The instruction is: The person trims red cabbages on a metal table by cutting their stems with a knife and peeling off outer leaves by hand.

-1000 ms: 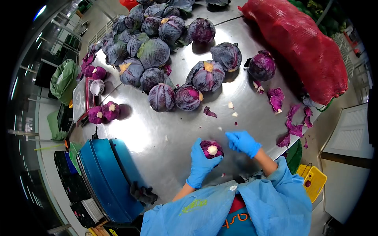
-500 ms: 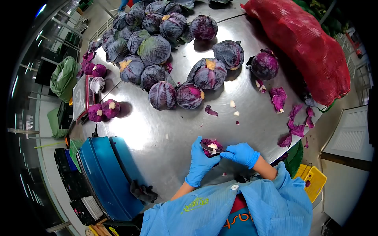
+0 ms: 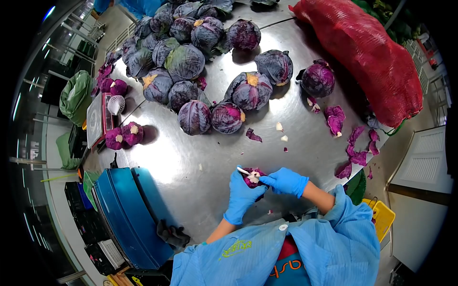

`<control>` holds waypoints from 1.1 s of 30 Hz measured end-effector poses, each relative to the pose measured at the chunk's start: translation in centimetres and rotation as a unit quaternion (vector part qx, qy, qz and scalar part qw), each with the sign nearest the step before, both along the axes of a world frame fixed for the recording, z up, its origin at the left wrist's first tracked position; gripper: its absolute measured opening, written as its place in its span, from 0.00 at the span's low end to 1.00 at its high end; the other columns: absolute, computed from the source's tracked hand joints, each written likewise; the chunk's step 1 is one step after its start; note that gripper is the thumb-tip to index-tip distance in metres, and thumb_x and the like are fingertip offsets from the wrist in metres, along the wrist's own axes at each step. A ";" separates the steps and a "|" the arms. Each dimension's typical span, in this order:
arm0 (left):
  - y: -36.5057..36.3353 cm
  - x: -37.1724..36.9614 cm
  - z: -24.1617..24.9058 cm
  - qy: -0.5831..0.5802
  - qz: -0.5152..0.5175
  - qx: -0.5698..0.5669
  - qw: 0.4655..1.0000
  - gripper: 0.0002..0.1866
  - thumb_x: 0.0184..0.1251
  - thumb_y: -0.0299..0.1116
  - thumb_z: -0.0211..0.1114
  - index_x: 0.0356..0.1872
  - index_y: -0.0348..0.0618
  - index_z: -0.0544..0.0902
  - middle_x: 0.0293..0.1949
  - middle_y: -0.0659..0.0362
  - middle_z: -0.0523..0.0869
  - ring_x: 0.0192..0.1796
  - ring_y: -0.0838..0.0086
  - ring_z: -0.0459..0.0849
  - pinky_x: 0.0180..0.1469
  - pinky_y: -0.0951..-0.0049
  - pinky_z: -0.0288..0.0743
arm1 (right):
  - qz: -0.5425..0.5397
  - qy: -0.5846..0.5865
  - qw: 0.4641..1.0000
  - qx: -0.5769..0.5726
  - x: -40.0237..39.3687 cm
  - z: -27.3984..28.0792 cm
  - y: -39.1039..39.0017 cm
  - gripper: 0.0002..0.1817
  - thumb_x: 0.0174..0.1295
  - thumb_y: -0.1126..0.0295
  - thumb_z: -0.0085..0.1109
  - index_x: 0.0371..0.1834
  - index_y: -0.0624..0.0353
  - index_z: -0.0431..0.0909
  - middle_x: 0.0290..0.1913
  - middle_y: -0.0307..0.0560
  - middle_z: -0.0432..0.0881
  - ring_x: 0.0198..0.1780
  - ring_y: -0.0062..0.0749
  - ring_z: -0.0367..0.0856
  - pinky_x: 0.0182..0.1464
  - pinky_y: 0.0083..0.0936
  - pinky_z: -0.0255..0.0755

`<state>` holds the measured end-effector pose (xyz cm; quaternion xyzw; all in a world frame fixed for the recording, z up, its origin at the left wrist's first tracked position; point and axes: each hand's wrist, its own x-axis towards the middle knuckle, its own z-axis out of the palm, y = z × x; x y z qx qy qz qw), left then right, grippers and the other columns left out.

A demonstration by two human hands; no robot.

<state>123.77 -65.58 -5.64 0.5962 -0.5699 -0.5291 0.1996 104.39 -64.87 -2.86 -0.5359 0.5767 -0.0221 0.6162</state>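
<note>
Near the table's front edge, my left hand (image 3: 241, 193) in a blue glove wraps round a small purple cabbage (image 3: 254, 178) whose pale cut stem faces up. My right hand (image 3: 287, 182), also gloved in blue, has its fingers closed at the cabbage's right side. The knife seen there earlier is mostly hidden; a thin pale strip shows at the cabbage's upper left, and I cannot tell whether it is the blade or a cut piece. Small pale scraps (image 3: 279, 126) and a purple leaf piece (image 3: 253, 135) lie beyond my hands.
Several dark cabbages (image 3: 184, 62) cover the back left of the metal table (image 3: 191, 164). A red mesh sack (image 3: 362, 57) lies back right, purple leaves (image 3: 335, 119) below it. At left are a scale (image 3: 95, 120), trimmed cabbages (image 3: 132, 133) and a blue bin (image 3: 125, 209). Someone's blue clothing (image 3: 138, 6) shows behind.
The dark blade that lay across the cabbage no longer shows there. My right hand has turned and shifted slightly. More blue clothing of another person appears at the top left.
</note>
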 end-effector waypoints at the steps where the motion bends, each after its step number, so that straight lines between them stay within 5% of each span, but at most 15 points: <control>1: 0.0 0.0 -0.1 0.005 0.003 0.007 1.000 0.43 0.35 0.47 0.82 0.53 0.35 0.73 0.49 0.43 0.78 0.50 0.51 0.80 0.52 0.55 0.76 | -0.011 0.004 1.000 0.015 0.1 0.2 0.0 0.33 0.70 0.36 0.41 0.37 0.53 0.86 0.22 0.48 0.82 0.28 0.42 0.83 0.41 0.33 0.77; 4: -0.2 -0.2 0.3 -0.009 0.003 0.001 1.000 0.40 0.35 0.46 0.82 0.50 0.36 0.74 0.48 0.42 0.78 0.50 0.50 0.80 0.51 0.54 0.76 | 0.072 0.017 0.985 -0.159 -0.5 -1.4 0.7 0.27 0.72 0.41 0.40 0.43 0.48 0.85 0.24 0.46 0.82 0.28 0.42 0.83 0.39 0.35 0.78; 7: 0.1 -0.3 0.1 -0.032 -0.010 -0.050 0.998 0.37 0.38 0.43 0.81 0.49 0.35 0.73 0.45 0.46 0.79 0.44 0.59 0.81 0.44 0.61 0.77 | 0.089 -0.014 0.991 -0.102 -1.1 -3.9 0.6 0.18 0.73 0.49 0.44 0.49 0.42 0.83 0.27 0.45 0.82 0.29 0.42 0.84 0.35 0.38 0.78; 10: 0.1 0.0 -1.0 -0.021 -0.026 -0.111 0.993 0.32 0.43 0.36 0.81 0.46 0.34 0.72 0.36 0.53 0.82 0.30 0.78 0.84 0.29 0.76 0.80 | 0.093 0.018 0.964 -0.249 -0.4 -3.0 1.1 0.15 0.73 0.52 0.47 0.45 0.42 0.83 0.26 0.46 0.80 0.29 0.44 0.84 0.32 0.39 0.78; 13: -0.2 -0.2 -0.4 0.041 -0.025 -0.109 0.993 0.29 0.44 0.35 0.81 0.44 0.34 0.74 0.36 0.53 0.84 0.30 0.78 0.84 0.29 0.77 0.80 | 0.068 0.163 0.931 -0.320 0.9 -2.8 2.0 0.18 0.72 0.49 0.49 0.36 0.49 0.81 0.23 0.48 0.80 0.28 0.47 0.83 0.32 0.39 0.76; 15: -0.5 -0.4 0.1 0.085 -0.017 -0.109 0.990 0.28 0.44 0.34 0.80 0.44 0.34 0.75 0.36 0.54 0.85 0.30 0.78 0.84 0.29 0.77 0.80 | -0.014 0.136 0.931 -0.338 1.5 -3.8 2.9 0.21 0.72 0.47 0.48 0.33 0.51 0.80 0.22 0.49 0.80 0.28 0.48 0.83 0.31 0.39 0.76; 18: -0.7 0.2 1.2 0.079 -0.036 -0.051 0.995 0.32 0.42 0.36 0.81 0.48 0.32 0.75 0.35 0.53 0.85 0.31 0.75 0.85 0.32 0.75 0.80 | -0.073 0.022 0.963 -0.258 1.0 -4.1 2.7 0.25 0.70 0.44 0.49 0.30 0.55 0.78 0.21 0.51 0.80 0.26 0.49 0.82 0.31 0.40 0.76; 19: -0.4 0.5 0.4 0.047 -0.030 -0.048 0.997 0.39 0.39 0.40 0.82 0.52 0.31 0.72 0.41 0.48 0.82 0.39 0.67 0.83 0.40 0.68 0.78 | -0.085 -0.025 0.973 -0.212 0.7 -4.0 2.6 0.26 0.70 0.43 0.50 0.29 0.55 0.78 0.21 0.52 0.79 0.26 0.50 0.82 0.31 0.40 0.76; 22: 0.7 0.5 -1.5 -0.039 -0.019 -0.067 0.997 0.54 0.34 0.48 0.82 0.64 0.30 0.66 0.54 0.38 0.75 0.56 0.50 0.78 0.58 0.52 0.73 | 0.010 0.085 0.967 -0.240 0.1 -2.2 2.4 0.28 0.66 0.39 0.53 0.32 0.57 0.77 0.27 0.53 0.82 0.29 0.50 0.83 0.34 0.40 0.76; 24: 1.1 0.1 0.4 -0.091 -0.011 -0.117 0.989 0.56 0.35 0.48 0.82 0.67 0.30 0.63 0.55 0.37 0.74 0.58 0.49 0.76 0.59 0.50 0.71 | -0.145 0.032 0.944 -0.296 1.5 -1.5 1.9 0.30 0.64 0.37 0.55 0.38 0.58 0.78 0.34 0.54 0.83 0.33 0.51 0.83 0.36 0.40 0.77; 25: 1.2 -0.1 1.0 -0.097 -0.014 -0.109 0.989 0.57 0.35 0.48 0.82 0.67 0.30 0.63 0.56 0.37 0.73 0.58 0.49 0.75 0.59 0.50 0.70 | -0.220 0.005 0.921 -0.320 2.0 -1.3 1.8 0.31 0.62 0.37 0.56 0.41 0.58 0.78 0.37 0.55 0.84 0.35 0.52 0.84 0.38 0.40 0.78; 30: -0.1 -0.5 1.8 -0.106 -0.100 -0.057 0.988 0.56 0.35 0.48 0.80 0.68 0.31 0.64 0.57 0.36 0.72 0.58 0.46 0.75 0.60 0.50 0.70 | -0.042 0.105 0.946 -0.304 2.1 -0.9 0.1 0.27 0.60 0.43 0.60 0.52 0.53 0.79 0.43 0.55 0.83 0.40 0.53 0.84 0.42 0.41 0.78; 33: 1.0 -0.9 1.8 -0.152 -0.019 -0.171 0.973 0.40 0.36 0.44 0.80 0.53 0.35 0.76 0.46 0.44 0.78 0.51 0.51 0.79 0.54 0.55 0.74 | -0.003 0.105 0.960 -0.261 1.6 -0.3 -1.5 0.21 0.59 0.48 0.60 0.48 0.51 0.80 0.40 0.53 0.84 0.40 0.53 0.84 0.42 0.43 0.78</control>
